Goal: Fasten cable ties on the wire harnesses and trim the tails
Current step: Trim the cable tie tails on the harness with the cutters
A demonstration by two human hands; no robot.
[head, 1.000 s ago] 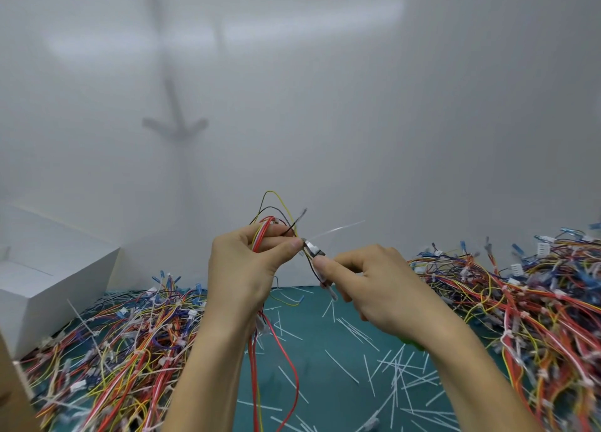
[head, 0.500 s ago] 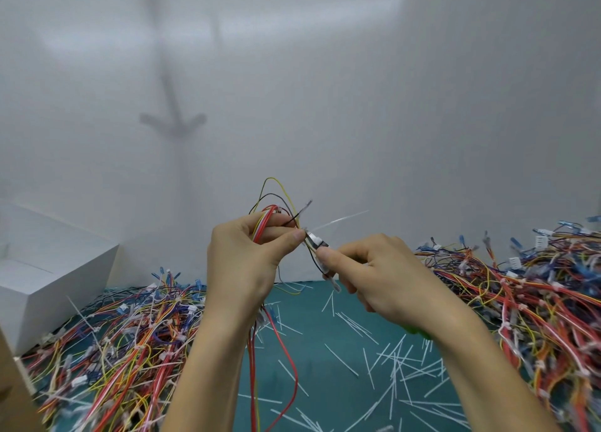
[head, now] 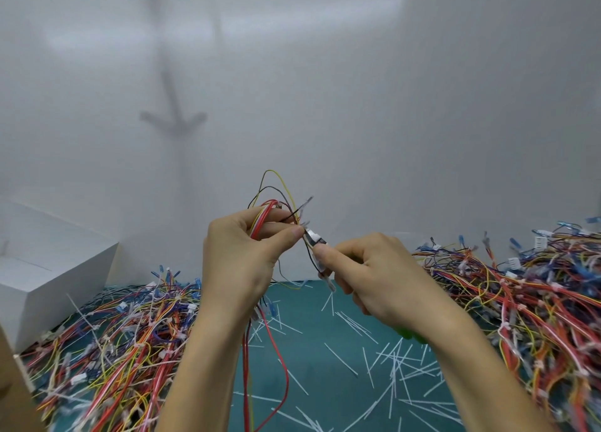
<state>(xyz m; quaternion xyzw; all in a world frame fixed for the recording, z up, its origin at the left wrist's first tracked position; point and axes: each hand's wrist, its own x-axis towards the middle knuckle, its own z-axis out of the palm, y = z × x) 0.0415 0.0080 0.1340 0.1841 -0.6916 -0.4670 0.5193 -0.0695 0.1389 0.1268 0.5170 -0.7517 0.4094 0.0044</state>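
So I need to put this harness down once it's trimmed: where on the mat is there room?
Barest is the teal mat strip between the two wire piles, under the hands, with only cut tie tails scattered there. The left pile and right pile are crowded. The white box blocks the far left.

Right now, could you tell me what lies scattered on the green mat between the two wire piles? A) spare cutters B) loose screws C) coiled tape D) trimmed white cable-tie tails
D: thin white tie tails litter the green mat between the wire piles.
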